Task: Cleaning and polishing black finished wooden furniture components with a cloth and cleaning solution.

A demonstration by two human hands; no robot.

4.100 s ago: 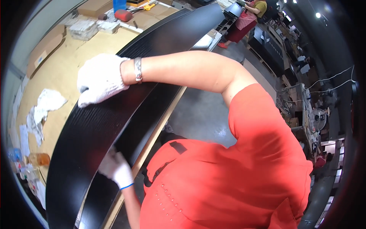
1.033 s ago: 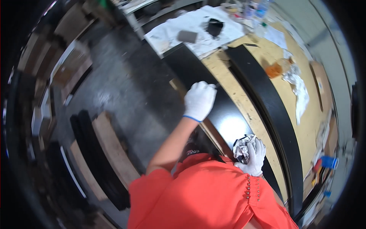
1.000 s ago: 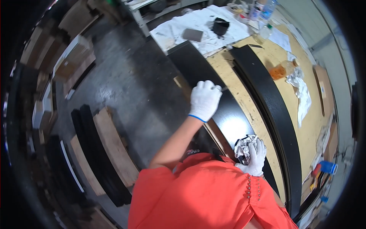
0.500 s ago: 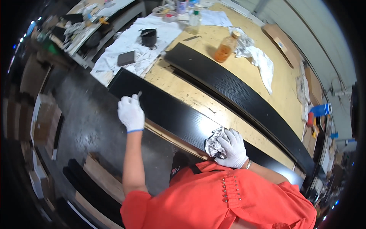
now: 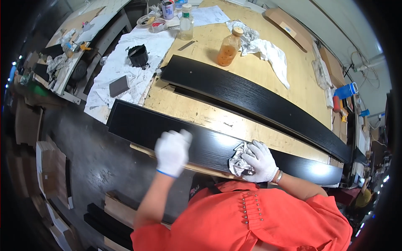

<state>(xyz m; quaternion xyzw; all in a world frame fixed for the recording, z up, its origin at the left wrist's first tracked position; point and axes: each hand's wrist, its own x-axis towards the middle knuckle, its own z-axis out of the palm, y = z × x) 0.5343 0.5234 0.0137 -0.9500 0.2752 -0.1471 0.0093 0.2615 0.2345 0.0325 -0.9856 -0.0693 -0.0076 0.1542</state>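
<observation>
A long black board (image 5: 201,140) with a wood-grain surface lies along the table's near edge. My left hand (image 5: 172,152), in a white knit glove, is over the board's near edge left of the middle. Its fingers look closed, but motion blurs them and hides what they hold. My gloved right hand (image 5: 261,162) rests on the board, fingers curled over a crumpled stained rag (image 5: 240,160) pressed to its surface. Beyond it lies a second raised black board (image 5: 251,98), with neither hand touching it.
On the yellowish table (image 5: 201,46) stand a bottle of orange liquid (image 5: 229,49) and a clear bottle (image 5: 186,27), near a white cloth (image 5: 272,56). A black pot (image 5: 138,56) and a dark block (image 5: 119,86) sit on a stained white sheet (image 5: 144,39). More boards (image 5: 109,221) lie below left.
My left hand has moved rightward and nearer along the board; the small grey piece at its fingertips no longer shows. My right hand still holds the rag in nearly the same spot. The view has shifted.
</observation>
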